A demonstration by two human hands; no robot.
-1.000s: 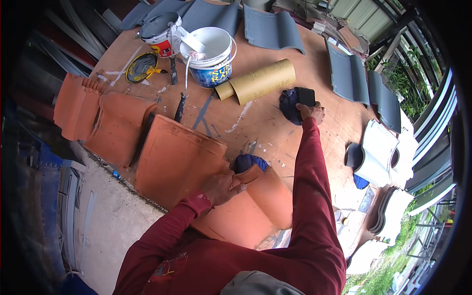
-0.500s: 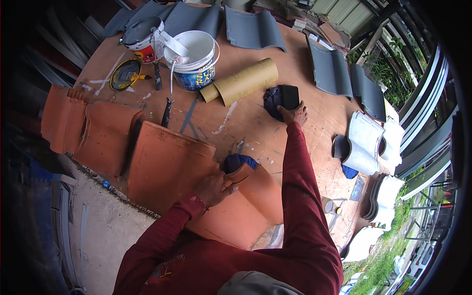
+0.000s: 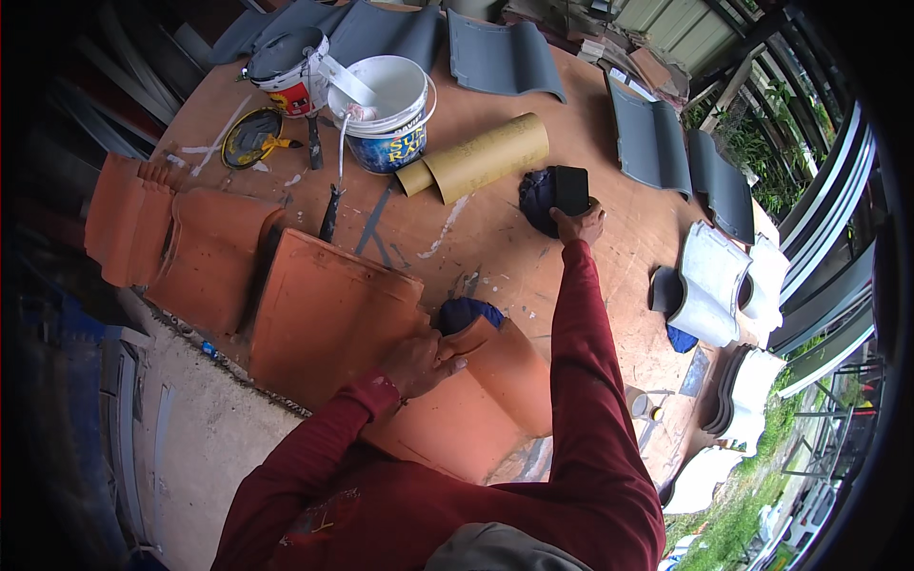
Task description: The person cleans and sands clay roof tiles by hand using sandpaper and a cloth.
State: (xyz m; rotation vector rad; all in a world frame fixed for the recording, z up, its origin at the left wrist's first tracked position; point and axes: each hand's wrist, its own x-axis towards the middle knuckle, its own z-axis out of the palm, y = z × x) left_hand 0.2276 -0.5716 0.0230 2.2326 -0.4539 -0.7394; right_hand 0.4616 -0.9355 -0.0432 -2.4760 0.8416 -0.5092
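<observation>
My right hand (image 3: pixel 583 225) reaches forward over the table, fingers closed on the lower edge of a flat black phone-like slab (image 3: pixel 571 188). The slab is tilted up against a dark blue cloth bundle (image 3: pixel 538 198). At centre, my left hand (image 3: pixel 415 369) is on an orange roof tile (image 3: pixel 457 428), thumb on top and fingers bent at its upper left edge; some fingertips are hidden. Just beyond that hand, another blue cloth bundle (image 3: pixel 468 312) sits partly under the tile. A second orange roof tile (image 3: pixel 328 305) adjoins it on the left.
A white paint bucket (image 3: pixel 386 124) with a brush inside stands beside a smaller paint pail (image 3: pixel 290 76). Near them lie a rolled tan sheet (image 3: pixel 486 157), a paint-smeared lid (image 3: pixel 249 138) and a dark-handled tool (image 3: pixel 330 214). Grey tiles (image 3: pixel 505 57) and white tiles (image 3: pixel 709 285) line the table's edges.
The black slab's flat face has turned more toward me as my right hand shifted to its lower edge. My left hand stays on the tile. The whole view has shifted slightly.
</observation>
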